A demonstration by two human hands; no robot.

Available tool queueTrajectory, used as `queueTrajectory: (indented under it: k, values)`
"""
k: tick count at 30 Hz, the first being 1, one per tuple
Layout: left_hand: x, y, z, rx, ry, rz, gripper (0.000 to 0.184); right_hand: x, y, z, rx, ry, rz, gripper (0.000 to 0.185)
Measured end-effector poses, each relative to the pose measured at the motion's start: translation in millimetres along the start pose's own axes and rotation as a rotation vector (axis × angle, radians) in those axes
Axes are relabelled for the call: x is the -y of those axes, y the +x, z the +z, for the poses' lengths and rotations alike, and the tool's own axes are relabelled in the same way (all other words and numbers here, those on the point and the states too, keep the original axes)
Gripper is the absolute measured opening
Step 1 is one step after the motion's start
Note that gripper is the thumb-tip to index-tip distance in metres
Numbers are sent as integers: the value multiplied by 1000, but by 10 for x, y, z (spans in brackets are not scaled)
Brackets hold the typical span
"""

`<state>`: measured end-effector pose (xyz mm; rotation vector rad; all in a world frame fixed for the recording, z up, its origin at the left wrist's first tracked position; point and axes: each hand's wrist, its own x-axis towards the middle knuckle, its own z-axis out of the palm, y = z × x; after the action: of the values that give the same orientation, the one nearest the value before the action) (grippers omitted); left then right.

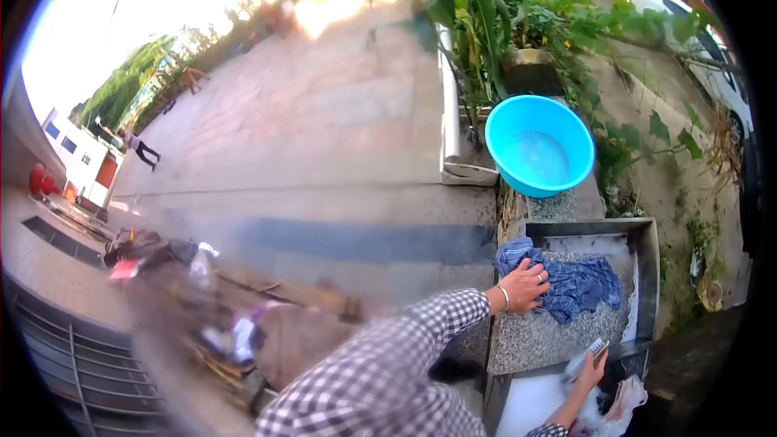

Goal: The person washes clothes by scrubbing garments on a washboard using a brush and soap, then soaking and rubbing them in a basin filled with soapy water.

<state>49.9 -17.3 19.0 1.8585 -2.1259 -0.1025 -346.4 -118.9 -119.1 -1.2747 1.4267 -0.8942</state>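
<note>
A wet, crumpled blue garment [579, 285] with a striped part lies on the speckled stone slab [518, 344] at the right. My left hand [524, 285], wearing a ring and a bracelet, grips the garment's near left side, its fingers bent into the fabric. Lower down, my right hand [589, 374] is closed around a scrubbing brush [597, 348], held just beyond the slab's near edge, apart from the garment. Under that hand is a basin with whitish water [526, 406]. A crumpled, pale plastic bag [627, 396] sits to its right.
A bright blue plastic tub [541, 146] stands past the slab. Raised metal edging [647, 275] borders the slab on the right. Tall green plants [477, 24] grow behind. Blurred clutter [202, 275] lies left, and a distant person [139, 148] stands on the paving.
</note>
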Motion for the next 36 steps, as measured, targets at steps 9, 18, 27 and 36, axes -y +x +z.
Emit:
queueTrajectory:
  k: [9,18,27,36]
  values:
    - [-61,166,365,42,-174,-65,38,541,826,239,-19,-563,-240,62]
    - [-63,201,648,-195,-190,-29,30,1198,625,1582,345,-627,-436,59]
    - [-104,169,533,-138,-89,-32,38,676,813,1737,253,-918,-319,59]
    - [-123,160,659,-182,-151,-3,36,681,803,1720,218,-941,-289,59]
